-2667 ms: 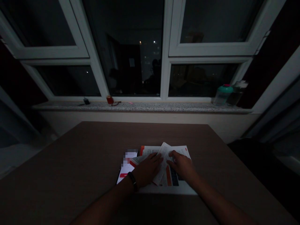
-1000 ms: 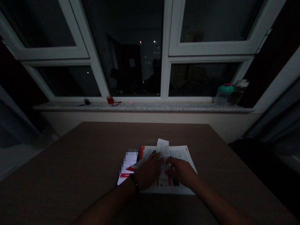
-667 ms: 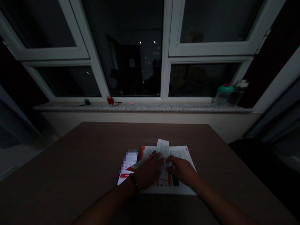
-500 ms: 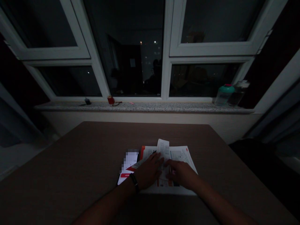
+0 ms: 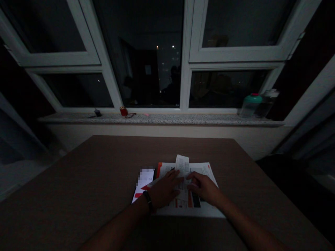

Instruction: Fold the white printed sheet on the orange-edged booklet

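Note:
Printed sheets or a booklet (image 5: pixel 202 169) with orange edges lie on the dark wooden table (image 5: pixel 117 153). A narrow folded strip of printed paper (image 5: pixel 182 163) lies over them and sticks out past their far edge. My left hand (image 5: pixel 165 190), with a dark band at the wrist, rests on the pages with its fingers spread. My right hand (image 5: pixel 204 186) is at the strip's right side, fingers curled together; what they hold, if anything, is too dark to make out. A lit phone (image 5: pixel 146 176) lies to the left, partly under the paper.
Behind the table runs a speckled stone windowsill (image 5: pixel 167 119). On it stand a teal-lidded bottle (image 5: pixel 251 104), a clear bottle (image 5: pixel 266 103), a small red jar (image 5: pixel 123 111) and a small dark bottle (image 5: pixel 97 112). Curtains hang at both sides.
My right hand has moved slightly up and away from the near part of the strip, showing more of the orange and black print below. My left hand has barely moved.

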`<state>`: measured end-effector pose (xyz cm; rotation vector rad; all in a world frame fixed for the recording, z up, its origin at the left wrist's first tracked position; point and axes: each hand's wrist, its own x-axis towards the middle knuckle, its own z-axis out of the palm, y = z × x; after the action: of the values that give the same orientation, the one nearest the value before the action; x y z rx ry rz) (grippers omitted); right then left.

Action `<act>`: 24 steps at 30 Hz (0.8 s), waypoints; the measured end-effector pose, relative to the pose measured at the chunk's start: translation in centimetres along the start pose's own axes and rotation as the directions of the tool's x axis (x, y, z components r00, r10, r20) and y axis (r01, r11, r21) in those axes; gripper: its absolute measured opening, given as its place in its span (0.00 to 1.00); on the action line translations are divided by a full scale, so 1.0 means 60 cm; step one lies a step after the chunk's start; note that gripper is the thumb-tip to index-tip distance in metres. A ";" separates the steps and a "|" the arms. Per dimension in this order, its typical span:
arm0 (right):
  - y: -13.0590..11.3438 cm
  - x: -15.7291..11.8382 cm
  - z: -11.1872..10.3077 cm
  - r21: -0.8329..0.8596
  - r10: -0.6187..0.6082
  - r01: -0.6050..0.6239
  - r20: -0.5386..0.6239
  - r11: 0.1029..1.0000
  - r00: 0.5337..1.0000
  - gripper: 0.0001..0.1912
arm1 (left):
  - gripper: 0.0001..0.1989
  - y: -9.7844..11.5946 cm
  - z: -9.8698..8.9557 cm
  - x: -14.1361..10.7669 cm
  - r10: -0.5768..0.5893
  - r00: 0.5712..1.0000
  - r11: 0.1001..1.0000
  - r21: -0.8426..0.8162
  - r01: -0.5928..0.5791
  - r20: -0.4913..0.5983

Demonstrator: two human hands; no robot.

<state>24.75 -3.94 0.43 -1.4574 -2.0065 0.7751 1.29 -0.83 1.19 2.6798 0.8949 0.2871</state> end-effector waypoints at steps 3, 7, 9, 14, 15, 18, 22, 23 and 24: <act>0.010 0.003 0.003 0.110 -0.027 0.026 0.003 0.994 1.000 0.10 | 0.26 -0.006 -0.011 0.000 0.014 1.000 0.999 -0.053 -0.013 0.007; 0.004 0.002 0.001 0.150 -0.052 0.049 0.017 0.987 0.998 0.11 | 0.28 -0.019 -0.019 -0.001 0.038 0.998 0.993 -0.112 -0.032 0.050; -0.003 0.001 -0.002 0.117 -0.080 0.081 -0.015 0.990 0.997 0.09 | 0.29 -0.026 -0.017 0.000 0.040 0.997 0.992 -0.118 -0.032 0.066; -0.006 0.003 -0.006 0.082 -0.107 0.114 -0.091 0.990 0.990 0.07 | 0.31 -0.039 -0.005 0.004 0.047 0.997 0.993 -0.116 -0.039 0.061; -0.005 0.004 -0.005 0.092 -0.088 0.096 -0.090 0.991 0.992 0.07 | 0.31 -0.040 -0.005 0.005 0.046 0.997 0.993 -0.114 -0.039 0.065; 0.002 0.005 0.000 0.130 -0.027 0.038 -0.084 0.991 0.996 0.06 | 0.31 -0.039 -0.007 0.005 0.046 0.996 0.994 -0.107 -0.038 0.075; 0.007 0.005 0.007 0.209 -0.006 0.020 -0.065 0.978 0.998 0.05 | 0.29 -0.027 -0.012 0.003 0.033 0.998 0.995 -0.094 -0.028 0.054; 0.006 0.005 0.008 0.222 -0.007 0.021 -0.065 0.975 0.998 0.04 | 0.29 -0.023 -0.011 0.002 0.025 0.999 0.996 -0.085 -0.021 0.047; 0.006 0.004 0.009 0.227 -0.008 0.025 -0.073 0.974 0.997 0.04 | 0.29 -0.019 -0.010 0.002 0.014 0.999 0.997 -0.075 -0.011 0.041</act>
<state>24.53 -3.67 -0.17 -1.3160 -1.8080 0.9005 0.60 0.24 1.38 2.6140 0.8387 0.2613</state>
